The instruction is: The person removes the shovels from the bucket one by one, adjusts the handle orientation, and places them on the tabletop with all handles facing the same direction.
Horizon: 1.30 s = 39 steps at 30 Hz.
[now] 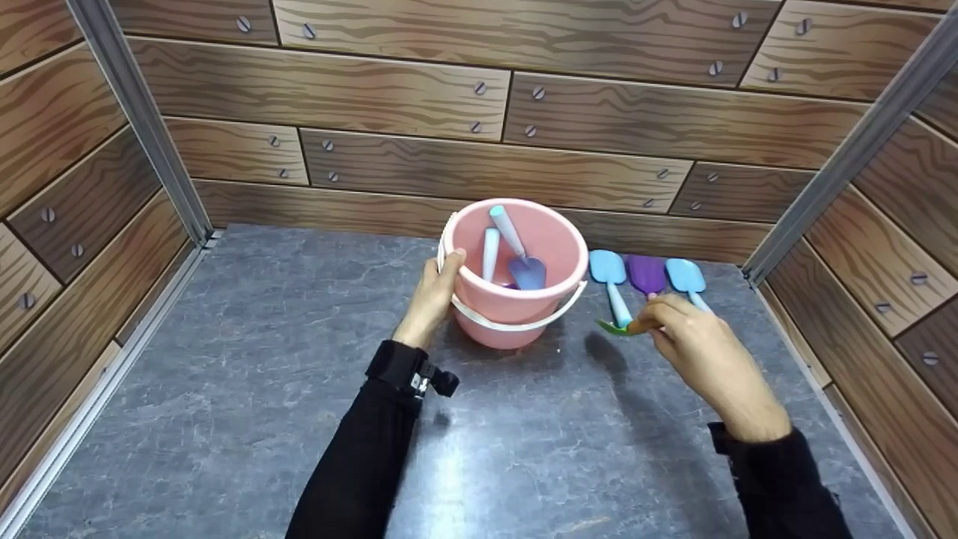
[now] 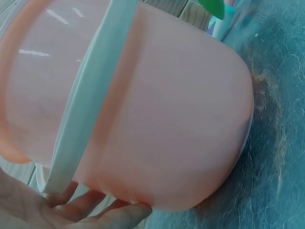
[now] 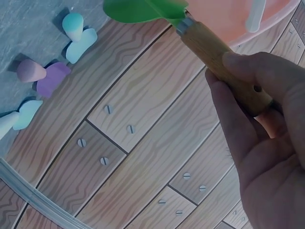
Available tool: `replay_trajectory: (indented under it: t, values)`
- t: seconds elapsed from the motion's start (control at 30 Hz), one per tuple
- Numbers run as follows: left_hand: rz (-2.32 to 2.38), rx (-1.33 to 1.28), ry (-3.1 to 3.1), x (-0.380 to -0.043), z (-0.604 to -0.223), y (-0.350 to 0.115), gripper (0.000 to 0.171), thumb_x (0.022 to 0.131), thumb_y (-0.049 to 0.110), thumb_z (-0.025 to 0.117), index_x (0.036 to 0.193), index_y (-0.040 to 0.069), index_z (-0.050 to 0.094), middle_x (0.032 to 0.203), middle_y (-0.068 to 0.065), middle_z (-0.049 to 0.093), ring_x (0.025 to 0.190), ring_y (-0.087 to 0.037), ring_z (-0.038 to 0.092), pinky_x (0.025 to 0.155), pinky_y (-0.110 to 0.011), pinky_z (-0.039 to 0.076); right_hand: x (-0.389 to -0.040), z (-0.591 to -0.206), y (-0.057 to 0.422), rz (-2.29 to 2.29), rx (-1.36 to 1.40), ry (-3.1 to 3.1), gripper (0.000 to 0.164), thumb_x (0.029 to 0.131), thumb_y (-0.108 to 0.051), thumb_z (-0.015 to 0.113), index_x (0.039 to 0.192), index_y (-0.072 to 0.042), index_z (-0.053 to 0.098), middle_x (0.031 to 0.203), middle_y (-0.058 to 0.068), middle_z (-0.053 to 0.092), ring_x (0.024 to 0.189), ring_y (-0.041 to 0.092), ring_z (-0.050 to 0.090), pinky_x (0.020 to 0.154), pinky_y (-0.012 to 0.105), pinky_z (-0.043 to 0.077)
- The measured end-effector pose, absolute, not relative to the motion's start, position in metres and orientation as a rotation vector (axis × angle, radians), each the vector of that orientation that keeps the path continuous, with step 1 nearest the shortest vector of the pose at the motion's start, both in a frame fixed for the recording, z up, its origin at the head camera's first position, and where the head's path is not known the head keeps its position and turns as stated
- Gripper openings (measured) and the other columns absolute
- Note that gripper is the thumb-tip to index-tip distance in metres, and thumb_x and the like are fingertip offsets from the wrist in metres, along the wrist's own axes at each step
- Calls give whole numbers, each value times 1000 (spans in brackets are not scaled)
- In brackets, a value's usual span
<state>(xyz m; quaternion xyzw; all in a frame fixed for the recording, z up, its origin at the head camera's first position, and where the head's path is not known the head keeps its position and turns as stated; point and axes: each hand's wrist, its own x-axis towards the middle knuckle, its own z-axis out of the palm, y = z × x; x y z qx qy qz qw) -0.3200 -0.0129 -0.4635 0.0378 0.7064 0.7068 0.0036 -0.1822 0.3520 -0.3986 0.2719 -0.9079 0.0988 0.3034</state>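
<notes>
My left hand (image 1: 430, 296) grips the rim of a pink bucket (image 1: 509, 308) on its left side, thumb over the edge and fingers against the outer wall. The bucket's white handle (image 1: 516, 327) hangs down at the front. Inside it are a toy shovel with a blue-purple blade (image 1: 529, 274) and another pale handle (image 1: 490, 254), whose blade is mostly hidden. To the right of the bucket, my right hand (image 1: 696, 344) holds a small trowel (image 3: 209, 50) by its wooden handle, above the floor. The trowel's green blade (image 1: 615, 328) points left towards the bucket.
Right of the bucket, near the back wall, lie a blue shovel (image 1: 607, 268), a purple shovel (image 1: 646, 273) and another blue shovel (image 1: 685, 275) in a row. Wood-patterned walls (image 1: 404, 157) with metal corner posts enclose the grey marbled floor (image 1: 262, 359).
</notes>
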Motion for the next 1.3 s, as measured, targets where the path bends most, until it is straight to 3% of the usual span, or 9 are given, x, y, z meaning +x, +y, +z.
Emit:
replay_trajectory:
  t: [0.2,0.4,0.63,0.77,0.87,1.0,1.3]
  values:
    - [2229,130,2207,-320,-464,-13,61,115,53,56,139,-2,66,137,-25,73,134,-33,68,129,-51,51,-183,-405,353,277,740,-2414,32,87,20,88,104,-7,83,108,7,86,127,36,84,102,43,69]
    - [2249,145,2201,-320,-464,-13,51,116,51,57,125,2,70,123,-18,76,122,-29,71,119,-45,56,-183,-411,352,327,768,-2443,31,88,20,89,102,-6,83,104,6,84,127,35,84,97,40,70]
    - [2258,135,2174,-319,-464,-12,59,116,50,57,138,-4,65,129,-20,73,124,-29,69,120,-45,56,-181,-413,352,440,775,-2662,28,91,16,88,108,-7,85,107,6,87,96,24,85,88,43,74]
    - [2258,142,2176,-320,-464,-12,60,116,50,56,136,-5,68,124,-20,77,122,-31,73,117,-44,58,-179,-416,350,482,793,-2808,28,91,13,84,114,-3,86,109,9,87,93,21,82,86,42,74]
    - [2234,106,2190,-319,-464,-12,64,115,53,57,142,-5,64,139,-27,73,135,-36,69,127,-50,54,-178,-420,347,484,801,-2911,23,90,13,80,101,-7,80,93,0,77,81,9,68,73,31,66]
    - [2232,75,2175,-318,-463,-12,69,114,56,58,149,-4,57,151,-30,65,144,-38,63,133,-53,50,-178,-425,343,472,810,-2995,32,84,15,73,86,-15,61,78,-9,50,72,0,42,61,22,40]
    - [2289,137,2133,-321,-465,-12,60,115,51,57,139,-3,63,130,-20,70,117,-27,71,108,-36,60,-178,-441,332,430,857,-3048,32,82,12,82,85,-15,64,78,-10,56,74,0,47,62,22,42]
